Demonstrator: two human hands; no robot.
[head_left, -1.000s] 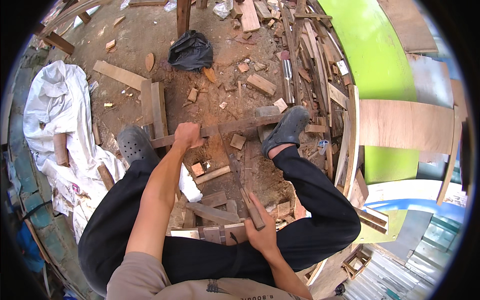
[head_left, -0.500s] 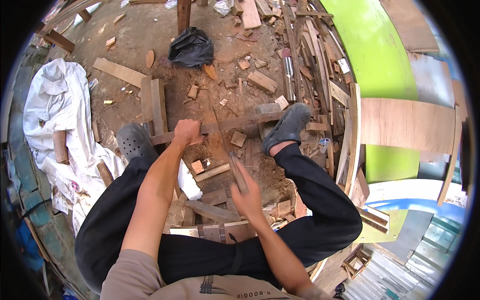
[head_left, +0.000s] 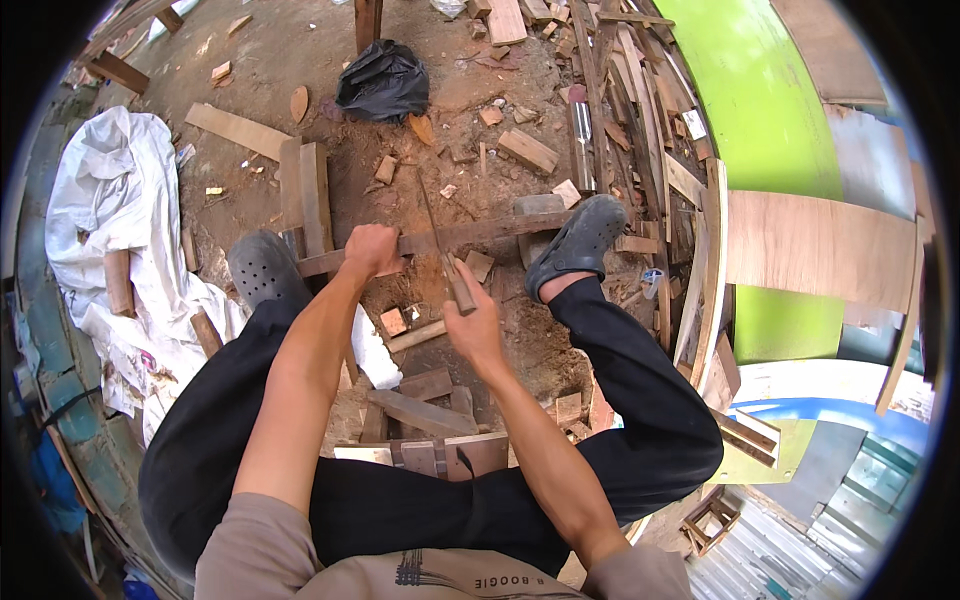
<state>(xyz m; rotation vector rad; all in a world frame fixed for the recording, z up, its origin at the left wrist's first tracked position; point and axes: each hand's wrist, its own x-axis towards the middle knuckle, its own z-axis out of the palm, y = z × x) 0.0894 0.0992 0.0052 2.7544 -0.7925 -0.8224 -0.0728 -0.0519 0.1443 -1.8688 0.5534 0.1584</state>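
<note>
Partly hiding a wooden bar (head_left: 490,231) under the gripping left hand (head_left: 373,250) and a thin-bladed tool (head_left: 461,290) inside the clenched right hand (head_left: 476,324), extending both forearms (head_left: 535,435) forward.

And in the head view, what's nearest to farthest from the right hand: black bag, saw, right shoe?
1. Saw: held in the right hand.
2. Right shoe: ahead, to the right.
3. Black bag: farther ahead, slightly left.
</note>
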